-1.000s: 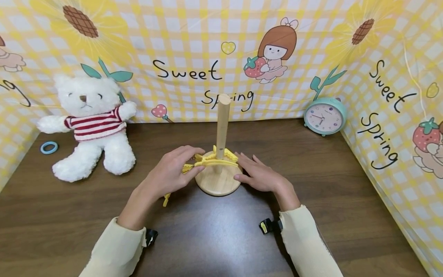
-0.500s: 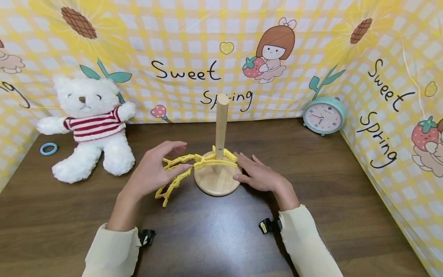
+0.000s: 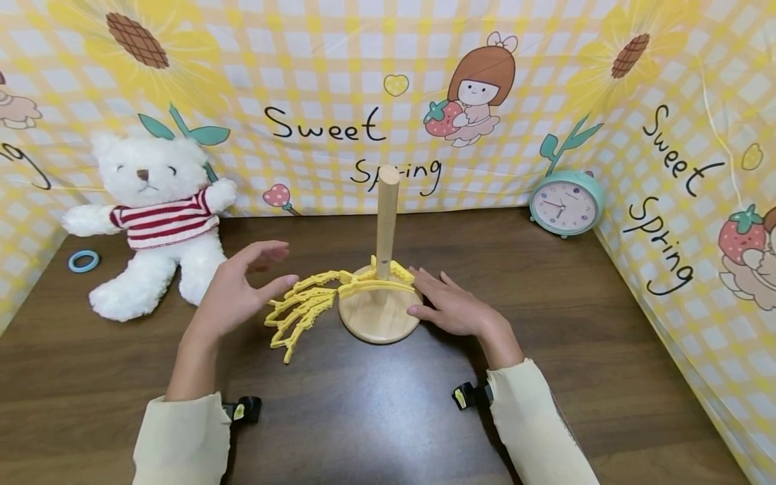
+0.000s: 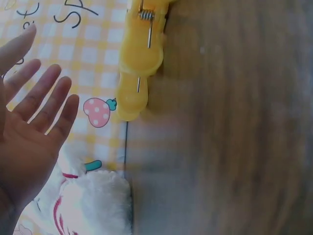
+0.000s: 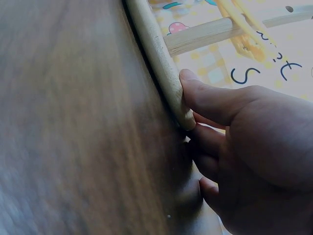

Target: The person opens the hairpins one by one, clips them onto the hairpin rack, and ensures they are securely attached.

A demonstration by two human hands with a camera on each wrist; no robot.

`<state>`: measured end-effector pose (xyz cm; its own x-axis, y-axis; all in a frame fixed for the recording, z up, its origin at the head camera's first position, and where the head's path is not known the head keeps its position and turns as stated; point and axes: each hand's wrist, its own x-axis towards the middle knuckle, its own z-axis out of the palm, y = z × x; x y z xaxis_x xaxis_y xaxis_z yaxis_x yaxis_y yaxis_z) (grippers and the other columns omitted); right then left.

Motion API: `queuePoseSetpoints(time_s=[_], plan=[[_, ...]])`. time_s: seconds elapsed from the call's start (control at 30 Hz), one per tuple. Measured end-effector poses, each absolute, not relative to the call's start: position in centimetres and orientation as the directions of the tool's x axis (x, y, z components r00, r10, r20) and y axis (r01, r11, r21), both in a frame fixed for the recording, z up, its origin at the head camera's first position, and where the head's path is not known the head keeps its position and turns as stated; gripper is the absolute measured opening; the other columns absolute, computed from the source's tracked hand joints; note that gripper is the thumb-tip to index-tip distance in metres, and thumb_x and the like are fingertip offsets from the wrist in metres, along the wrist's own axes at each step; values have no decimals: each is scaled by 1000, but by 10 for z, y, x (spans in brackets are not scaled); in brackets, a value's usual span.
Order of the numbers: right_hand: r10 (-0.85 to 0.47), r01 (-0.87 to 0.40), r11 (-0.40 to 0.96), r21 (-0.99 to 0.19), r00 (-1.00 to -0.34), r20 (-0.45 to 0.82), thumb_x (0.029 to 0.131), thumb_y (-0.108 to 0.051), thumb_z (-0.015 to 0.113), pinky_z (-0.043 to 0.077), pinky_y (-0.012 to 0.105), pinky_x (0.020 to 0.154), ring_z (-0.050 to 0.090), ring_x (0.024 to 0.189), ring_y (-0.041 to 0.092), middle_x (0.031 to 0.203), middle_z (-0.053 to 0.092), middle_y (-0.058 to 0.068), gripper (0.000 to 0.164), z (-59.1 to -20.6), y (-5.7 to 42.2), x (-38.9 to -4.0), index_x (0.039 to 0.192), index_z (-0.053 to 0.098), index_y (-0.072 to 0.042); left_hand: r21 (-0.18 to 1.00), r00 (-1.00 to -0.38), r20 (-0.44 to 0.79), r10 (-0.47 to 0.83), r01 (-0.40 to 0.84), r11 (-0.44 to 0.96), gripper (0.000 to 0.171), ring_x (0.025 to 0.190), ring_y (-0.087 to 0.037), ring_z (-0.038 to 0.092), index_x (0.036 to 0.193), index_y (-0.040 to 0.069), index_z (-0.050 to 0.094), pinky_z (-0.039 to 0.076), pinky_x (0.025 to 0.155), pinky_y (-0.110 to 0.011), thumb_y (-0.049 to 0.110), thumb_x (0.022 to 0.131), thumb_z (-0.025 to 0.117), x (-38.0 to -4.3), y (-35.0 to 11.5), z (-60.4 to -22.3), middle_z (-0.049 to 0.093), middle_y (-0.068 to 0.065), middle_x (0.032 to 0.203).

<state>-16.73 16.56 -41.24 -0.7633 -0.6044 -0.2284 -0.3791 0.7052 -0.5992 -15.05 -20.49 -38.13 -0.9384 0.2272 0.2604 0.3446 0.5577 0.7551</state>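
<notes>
A wooden stand with an upright peg and a round base stands mid-table. Around the foot of the peg lies a yellow plastic hanger-like piece, its several jagged arms fanned out leftward. A yellow end with a metal spring fills the top of the left wrist view. My left hand is in the air left of the arms, fingers loosely bent and holding nothing. My right hand holds the base's right rim; in the right wrist view its thumb lies on the rim and its fingers are beside it.
A white teddy bear in a striped shirt sits at the back left, with a light blue ring beside it. A mint alarm clock stands at the back right. Checked printed cloth walls the wooden table.
My left hand has let go of the yellow piece and moved left, bringing its fanned arms into view. The right hand stays at the base's rim.
</notes>
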Motion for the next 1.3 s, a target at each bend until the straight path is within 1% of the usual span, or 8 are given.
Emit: queuePoseSetpoints(time_s=[0.2,0.33,0.5,0.77,0.97,1.17,1.3], plan=[[-605,-381,703,-600,-764,-224,107,-37,52,-1,41,123,7,154,20,168,13,8,72,-411,166,-167,163,14,-10,769,-968,128,218,236,595,54,127,-35,53,137,4,57,40,106,-54,27,93,77,-151,-211,-384,59,-18,136],[-603,-378,705,-601,-765,-227,107,-38,52,-2,42,123,7,154,20,168,13,7,73,-412,166,-167,163,14,-10,758,-972,64,228,196,622,58,128,-39,50,140,1,54,38,105,-58,30,94,75,-152,-216,-386,56,-21,140],[-598,-369,707,-603,-768,-230,107,-38,51,-1,41,123,7,154,19,168,13,7,72,-413,166,-167,163,14,-11,757,-975,26,222,165,632,59,127,-40,50,139,1,54,38,106,-58,31,94,76,-154,-221,-390,56,-22,138],[-601,-376,703,-603,-768,-223,107,-38,51,-1,42,123,7,154,20,168,14,8,72,-414,166,-167,162,15,-9,747,-957,-78,279,130,652,53,124,-39,52,137,-2,55,42,103,-56,24,95,74,-163,-222,-401,58,-23,133],[-600,-373,705,-604,-768,-225,107,-37,51,-2,41,123,7,154,20,168,13,8,72,-414,166,-168,162,15,-9,727,-952,-102,289,127,674,48,119,-39,54,135,-3,57,44,101,-55,20,96,73,-171,-222,-406,60,-23,129],[-588,-357,714,-603,-773,-238,107,-38,51,-1,41,123,7,154,19,168,14,7,73,-413,166,-168,163,15,-9,676,-948,-95,303,162,719,40,112,-37,58,130,-2,61,47,95,-54,15,96,70,-175,-218,-407,63,-22,122],[-584,-350,716,-604,-775,-242,107,-38,52,-1,41,123,7,154,18,168,14,7,73,-412,165,-167,163,15,-10,652,-951,-90,297,169,739,41,111,-38,57,130,-2,62,48,94,-54,15,94,71,-177,-217,-409,60,-23,124]])
